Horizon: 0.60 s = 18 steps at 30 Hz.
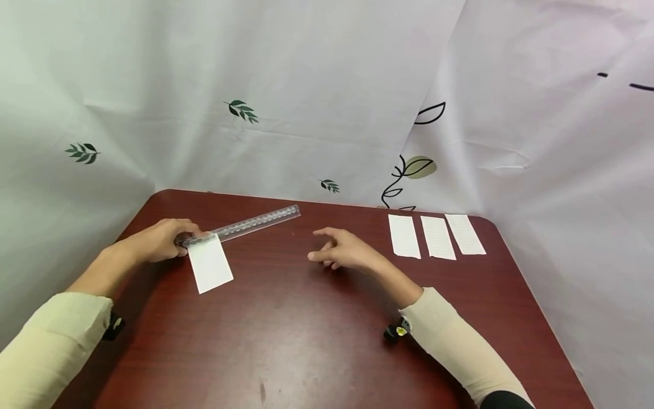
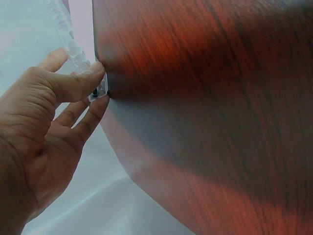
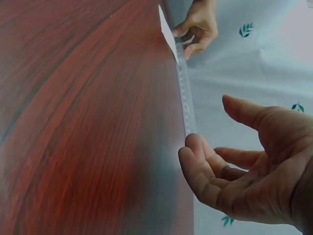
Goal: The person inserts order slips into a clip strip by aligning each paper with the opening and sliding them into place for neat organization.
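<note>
My left hand (image 1: 158, 240) pinches the near-left end of a clear plastic ruler (image 1: 260, 222) between thumb and fingers. From there the ruler slants away to the right over the table. A white paper slip (image 1: 210, 267) lies at the held end, its top edge overlapped by the ruler. In the left wrist view the thumb is on top of the ruler's end (image 2: 100, 89), with a finger underneath. My right hand (image 1: 348, 250) holds nothing, its fingers loosely bent and thumb apart, to the right of the ruler's far end.
Three white paper strips (image 1: 437, 237) lie side by side at the back right of the reddish-brown table (image 1: 286, 341). White curtains (image 1: 306, 68) with leaf prints stand close behind the table and along its sides.
</note>
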### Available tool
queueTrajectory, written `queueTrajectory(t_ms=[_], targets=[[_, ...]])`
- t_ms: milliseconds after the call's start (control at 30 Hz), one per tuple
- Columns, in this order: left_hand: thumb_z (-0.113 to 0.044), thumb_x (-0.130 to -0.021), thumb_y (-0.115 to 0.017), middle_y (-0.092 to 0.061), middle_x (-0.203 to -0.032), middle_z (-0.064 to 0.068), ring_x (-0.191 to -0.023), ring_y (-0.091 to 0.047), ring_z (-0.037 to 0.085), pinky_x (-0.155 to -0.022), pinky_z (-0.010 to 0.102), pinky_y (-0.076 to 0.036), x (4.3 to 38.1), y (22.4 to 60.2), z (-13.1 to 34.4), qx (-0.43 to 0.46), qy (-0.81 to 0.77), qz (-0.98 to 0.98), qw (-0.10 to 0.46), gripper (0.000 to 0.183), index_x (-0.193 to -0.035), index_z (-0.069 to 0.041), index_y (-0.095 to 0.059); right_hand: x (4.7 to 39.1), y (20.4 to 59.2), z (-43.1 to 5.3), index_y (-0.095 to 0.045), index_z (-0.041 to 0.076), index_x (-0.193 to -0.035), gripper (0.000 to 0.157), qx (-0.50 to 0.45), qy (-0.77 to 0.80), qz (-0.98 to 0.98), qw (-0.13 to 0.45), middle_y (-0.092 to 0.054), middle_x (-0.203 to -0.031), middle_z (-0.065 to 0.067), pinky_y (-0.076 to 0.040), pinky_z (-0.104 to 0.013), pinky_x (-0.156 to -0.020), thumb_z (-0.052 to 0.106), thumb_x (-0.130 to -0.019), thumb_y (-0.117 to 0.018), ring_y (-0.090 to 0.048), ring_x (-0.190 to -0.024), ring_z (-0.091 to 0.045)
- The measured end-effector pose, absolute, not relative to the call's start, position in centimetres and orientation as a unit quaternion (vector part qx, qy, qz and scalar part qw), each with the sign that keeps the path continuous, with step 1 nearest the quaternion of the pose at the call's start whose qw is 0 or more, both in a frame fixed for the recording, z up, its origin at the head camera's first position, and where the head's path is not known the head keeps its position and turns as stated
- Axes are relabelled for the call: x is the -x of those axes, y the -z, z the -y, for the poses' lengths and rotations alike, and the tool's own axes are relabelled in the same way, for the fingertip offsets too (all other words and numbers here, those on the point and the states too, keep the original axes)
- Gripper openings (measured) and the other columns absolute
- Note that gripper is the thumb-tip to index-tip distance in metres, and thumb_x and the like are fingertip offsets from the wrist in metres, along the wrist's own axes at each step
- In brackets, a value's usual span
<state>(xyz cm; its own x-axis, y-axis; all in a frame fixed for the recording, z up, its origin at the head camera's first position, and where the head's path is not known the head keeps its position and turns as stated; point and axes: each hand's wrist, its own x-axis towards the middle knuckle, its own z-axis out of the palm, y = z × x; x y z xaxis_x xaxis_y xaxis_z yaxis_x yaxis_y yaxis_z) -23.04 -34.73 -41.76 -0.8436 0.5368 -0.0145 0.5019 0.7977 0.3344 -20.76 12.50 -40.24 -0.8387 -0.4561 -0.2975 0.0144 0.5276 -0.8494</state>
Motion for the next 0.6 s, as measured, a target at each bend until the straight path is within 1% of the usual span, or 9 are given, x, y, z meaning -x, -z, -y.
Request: queueTrajectory(t_ms=[200,400,600], targets=[[0.012,-0.081,-0.086,-0.076,-0.12,0.01,-0.095,-0.061,0.021,-0.079,0.034,-0.051,22.8,41.7,34.7,-0.268,-0.162,-0.948,0.062,0.049,-0.124,-0.011,-0.082,20.6,40.1,-14.5,-0.053,0.01,-0.166,0.075,0.115,0.46,-0.848,0.237,-0.08,-0.111,-0.015,-0.064,-0.036,-0.078,0.031,-0.101,-0.085,-0.074,-0.09,-0.024],[0.013,-0.081,-0.085,-0.075,-0.12,0.01,-0.094,-0.06,0.02,-0.078,0.031,-0.051,22.6,42.0,34.9,-0.267,-0.174,-0.946,0.063,0.049,-0.125,-0.01,-0.082,20.6,40.6,-16.6,-0.053,0.01,-0.166,0.074,0.1,0.456,-0.854,0.228,-0.081,-0.111,-0.013,-0.064,-0.035,-0.078,0.032,-0.102,-0.083,-0.075,-0.089,-0.022],[0.012,-0.083,-0.085,-0.075,-0.117,0.01,-0.094,-0.061,0.021,-0.078,0.034,-0.051,22.9,41.7,34.6,-0.26,-0.168,-0.948,0.069,0.044,-0.121,-0.01,-0.081,20.5,40.6,-18.5,-0.053,0.009,-0.166,0.074,0.089,0.464,-0.851,0.23,-0.079,-0.114,-0.016,-0.064,-0.035,-0.08,0.033,-0.103,-0.082,-0.074,-0.091,-0.021]])
